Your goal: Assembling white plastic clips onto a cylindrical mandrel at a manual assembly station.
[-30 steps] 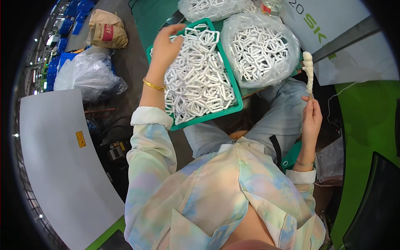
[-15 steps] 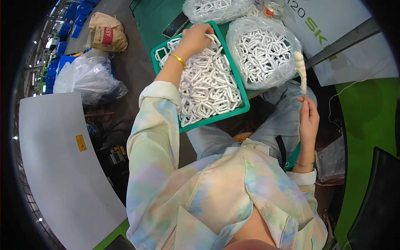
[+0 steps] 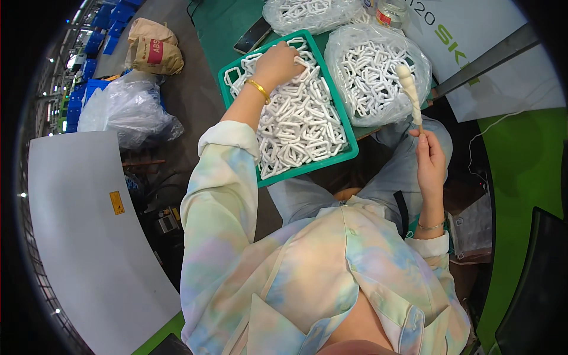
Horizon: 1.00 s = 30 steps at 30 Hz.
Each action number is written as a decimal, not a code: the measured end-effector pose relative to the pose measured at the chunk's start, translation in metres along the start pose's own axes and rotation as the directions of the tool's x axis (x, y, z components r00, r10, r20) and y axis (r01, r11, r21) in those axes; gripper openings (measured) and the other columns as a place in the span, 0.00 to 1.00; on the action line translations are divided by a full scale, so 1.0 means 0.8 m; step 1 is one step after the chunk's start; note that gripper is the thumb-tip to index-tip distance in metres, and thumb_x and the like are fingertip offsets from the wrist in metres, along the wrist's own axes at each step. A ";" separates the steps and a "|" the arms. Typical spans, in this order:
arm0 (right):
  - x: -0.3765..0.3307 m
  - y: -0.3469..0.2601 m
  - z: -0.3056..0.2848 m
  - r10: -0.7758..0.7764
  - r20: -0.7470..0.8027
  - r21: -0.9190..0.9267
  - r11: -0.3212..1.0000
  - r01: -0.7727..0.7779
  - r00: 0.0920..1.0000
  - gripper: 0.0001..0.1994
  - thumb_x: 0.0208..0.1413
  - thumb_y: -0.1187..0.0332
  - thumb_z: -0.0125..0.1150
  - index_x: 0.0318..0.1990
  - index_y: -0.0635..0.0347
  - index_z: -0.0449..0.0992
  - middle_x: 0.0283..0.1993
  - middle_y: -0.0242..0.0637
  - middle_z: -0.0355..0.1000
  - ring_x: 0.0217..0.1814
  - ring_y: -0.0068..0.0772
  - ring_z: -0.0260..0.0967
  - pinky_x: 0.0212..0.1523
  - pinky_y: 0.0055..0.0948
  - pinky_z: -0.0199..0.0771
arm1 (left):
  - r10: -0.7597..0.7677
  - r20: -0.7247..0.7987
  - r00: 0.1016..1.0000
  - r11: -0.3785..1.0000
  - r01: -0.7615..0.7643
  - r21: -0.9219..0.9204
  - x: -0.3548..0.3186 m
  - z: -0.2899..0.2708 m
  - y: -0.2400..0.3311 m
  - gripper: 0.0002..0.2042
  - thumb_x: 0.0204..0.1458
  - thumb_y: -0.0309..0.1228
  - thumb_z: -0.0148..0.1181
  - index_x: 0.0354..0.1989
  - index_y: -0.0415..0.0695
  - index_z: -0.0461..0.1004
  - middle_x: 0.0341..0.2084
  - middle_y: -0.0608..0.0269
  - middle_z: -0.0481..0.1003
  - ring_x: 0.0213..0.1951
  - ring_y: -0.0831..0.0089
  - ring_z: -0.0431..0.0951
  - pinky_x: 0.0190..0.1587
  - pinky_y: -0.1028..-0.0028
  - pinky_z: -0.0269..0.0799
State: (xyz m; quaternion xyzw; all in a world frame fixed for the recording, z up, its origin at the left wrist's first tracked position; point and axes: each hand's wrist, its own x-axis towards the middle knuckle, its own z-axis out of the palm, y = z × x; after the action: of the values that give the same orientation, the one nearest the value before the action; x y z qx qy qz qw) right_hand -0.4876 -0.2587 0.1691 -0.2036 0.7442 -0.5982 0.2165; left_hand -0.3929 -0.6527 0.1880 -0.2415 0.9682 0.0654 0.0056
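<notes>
My left hand (image 3: 279, 66), with a gold bracelet at its wrist, reaches into the upper part of a green plastic crate (image 3: 349, 137). White plastic links (image 3: 302, 121), angular and loop-shaped, fill that crate. The left fingers are bent down among the links, and I cannot make out what lies between them. On the right, away from the table, my right hand (image 3: 431, 157) is closed round a thin stick. A cream-coloured, spiral-wrapped snack on that stick (image 3: 409, 92) points up and slightly left.
Two clear plastic bags, one right of the crate (image 3: 377, 74) and one behind it (image 3: 305, 16), hold more white links. A dark phone (image 3: 253, 35) and a glass jar (image 3: 390, 13) are on the green table. Paper sacks (image 3: 155, 50) and a clear plastic bundle (image 3: 127, 109) stand at far left.
My left hand has moved down and slightly right among the links. My right hand has shifted left, and the snack on the stick now leans further left.
</notes>
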 end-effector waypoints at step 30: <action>-0.006 -0.066 0.132 -0.238 0.254 -0.008 0.969 0.248 0.938 0.10 0.69 0.68 0.47 0.47 0.62 0.73 0.27 0.28 0.64 0.28 0.15 0.56 0.30 0.21 0.59 | -0.250 -0.133 0.959 0.187 -0.087 -0.978 -0.123 -0.023 0.127 0.14 0.57 0.15 0.45 0.51 0.39 0.65 0.43 0.57 0.74 0.40 0.68 0.78 0.47 0.70 0.78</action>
State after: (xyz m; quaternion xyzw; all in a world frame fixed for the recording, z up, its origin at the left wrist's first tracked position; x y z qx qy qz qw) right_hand -0.4217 -0.3516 0.2008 -0.3720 0.6919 -0.5748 0.2292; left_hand -0.3533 -0.5201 0.2232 -0.2474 0.6811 0.6323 -0.2740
